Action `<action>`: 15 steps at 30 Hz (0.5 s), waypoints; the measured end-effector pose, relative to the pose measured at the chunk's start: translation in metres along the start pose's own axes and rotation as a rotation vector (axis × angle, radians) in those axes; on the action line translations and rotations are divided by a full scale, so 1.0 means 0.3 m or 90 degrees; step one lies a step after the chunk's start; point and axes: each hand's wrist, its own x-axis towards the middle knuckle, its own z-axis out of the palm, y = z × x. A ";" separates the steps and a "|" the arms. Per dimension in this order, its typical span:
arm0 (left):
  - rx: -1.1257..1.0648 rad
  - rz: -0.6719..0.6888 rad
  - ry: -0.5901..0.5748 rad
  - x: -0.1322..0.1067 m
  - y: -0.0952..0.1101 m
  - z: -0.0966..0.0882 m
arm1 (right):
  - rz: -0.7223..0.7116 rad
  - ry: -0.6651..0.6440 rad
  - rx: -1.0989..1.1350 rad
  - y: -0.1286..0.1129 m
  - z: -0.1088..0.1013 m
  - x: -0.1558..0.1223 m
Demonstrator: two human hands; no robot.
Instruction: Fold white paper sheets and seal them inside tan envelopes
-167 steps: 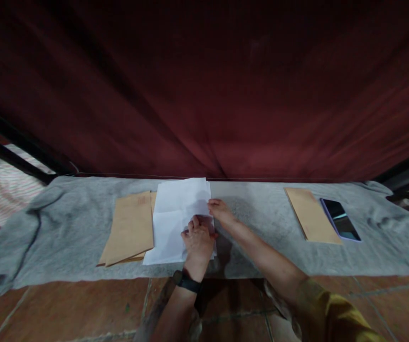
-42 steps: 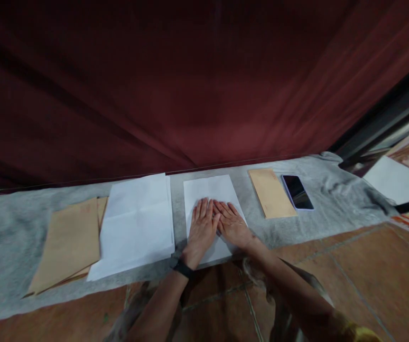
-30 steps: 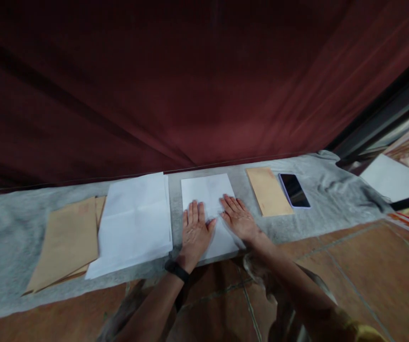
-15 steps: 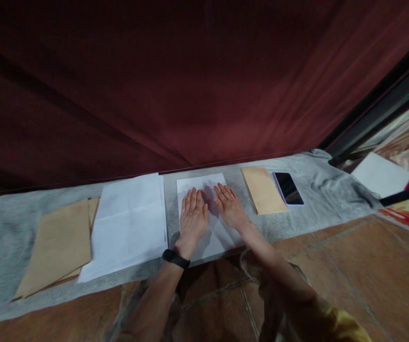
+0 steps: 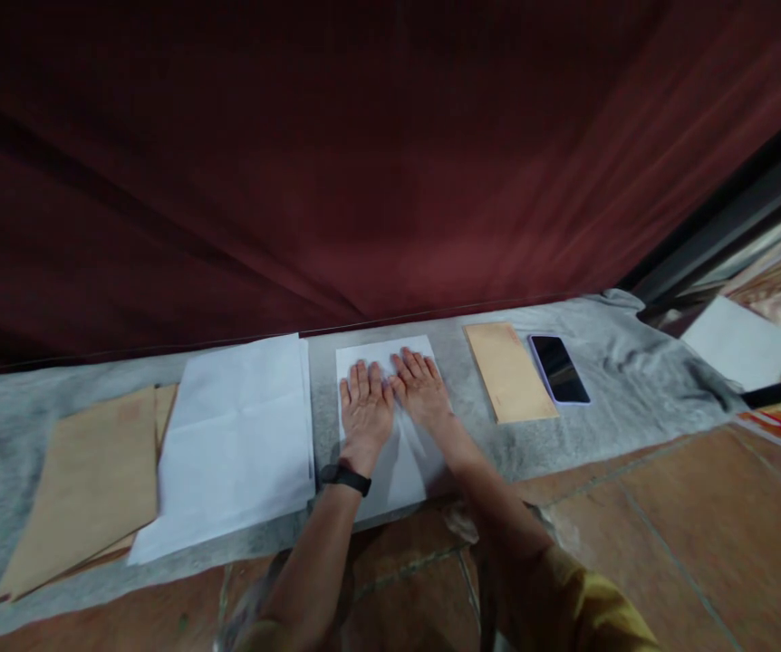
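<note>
A white sheet of paper lies on the grey cloth in front of me, with faint creases in it. My left hand, a black band on its wrist, rests flat on the sheet's left half with fingers stretched out. Beside it my right hand lies flat on the right half, fingers also extended. The two thumbs nearly meet in the middle. Both palms cover part of the paper, so its surface there is hidden.
Left of the sheet is a stack of larger white papers, then brown envelopes. To the right lie a tan envelope and a phone. Behind the grey cloth hangs a dark red curtain. Tiled floor is below.
My right hand has slid left toward my left hand, so the gap between them is narrower. The camera view has shifted slightly; the other items lie as before.
</note>
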 end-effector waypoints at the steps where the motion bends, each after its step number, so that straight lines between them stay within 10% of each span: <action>1: -0.002 -0.004 0.017 0.000 -0.005 0.003 | 0.004 0.005 -0.011 0.015 0.000 0.000; 15: -0.036 -0.017 0.079 -0.027 -0.098 -0.018 | 0.057 0.049 -0.028 0.166 -0.025 -0.045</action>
